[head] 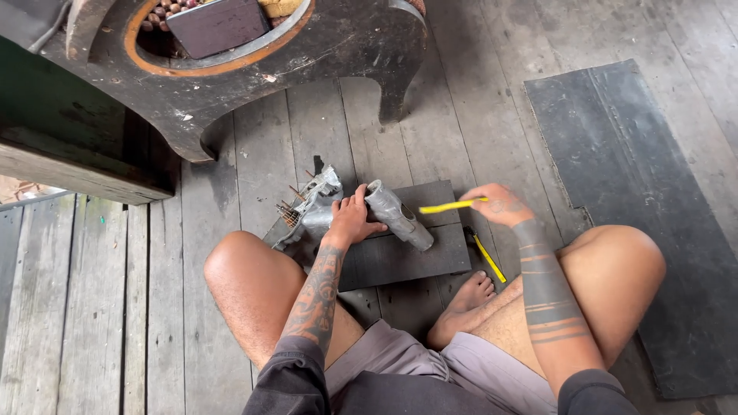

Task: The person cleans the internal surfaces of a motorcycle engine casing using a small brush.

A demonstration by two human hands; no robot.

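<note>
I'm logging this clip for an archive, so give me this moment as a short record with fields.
Setting: grey wooden plank floor, person seated cross-legged
Left hand: grips a grey metal casting
Right hand: holds a yellow tool
Work surface: dark board under the casting
Nearby: second yellow tool beside the board; dark mat at right; dark wooden furniture ahead

No packages, labels, signs or screens in view.
Nothing on the grey plank floor or near the hands carries a label, wrapper or display.
</note>
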